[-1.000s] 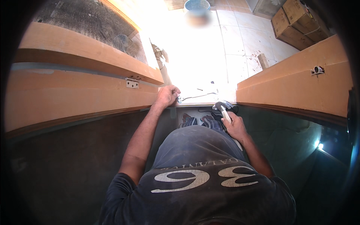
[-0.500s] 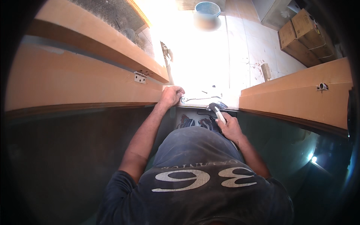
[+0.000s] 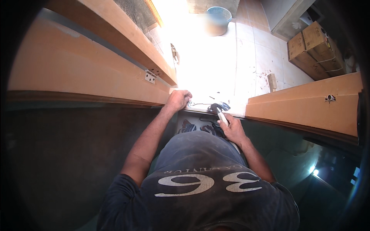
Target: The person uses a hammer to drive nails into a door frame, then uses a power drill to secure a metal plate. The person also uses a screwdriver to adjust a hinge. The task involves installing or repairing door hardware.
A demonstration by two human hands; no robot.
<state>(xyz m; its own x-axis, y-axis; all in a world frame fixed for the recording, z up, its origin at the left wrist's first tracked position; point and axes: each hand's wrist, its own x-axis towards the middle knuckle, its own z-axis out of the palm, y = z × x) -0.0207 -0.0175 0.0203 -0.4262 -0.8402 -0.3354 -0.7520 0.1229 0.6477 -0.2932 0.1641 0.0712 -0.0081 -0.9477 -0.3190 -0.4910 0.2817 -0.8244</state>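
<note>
My right hand [image 3: 233, 130] is wrapped round the handle of a hammer [image 3: 219, 107], whose dark head is over the pale strip between two brown wooden pieces. To its left, my left hand [image 3: 179, 100] has its fingertips pinched together at the inner end of the left wooden piece [image 3: 81, 67]. Whatever is between those fingertips is too small to make out. A thin dark wire or strip-like thing [image 3: 202, 103] lies on the bright strip between my hands. Glare washes out much of that spot.
A metal hinge [image 3: 150, 76] is on the left wood. The right wooden piece [image 3: 293, 104] has a metal fitting [image 3: 330, 98]. Beyond stand a blue bucket [image 3: 218, 21], cardboard boxes [image 3: 316, 48] and a small wood block [image 3: 272, 82]. A lamp [image 3: 315, 171] shines low at right.
The hammer and my right hand have shifted slightly left, toward my left hand. My left hand keeps its pinch at the wood. The whole view has tilted a little.
</note>
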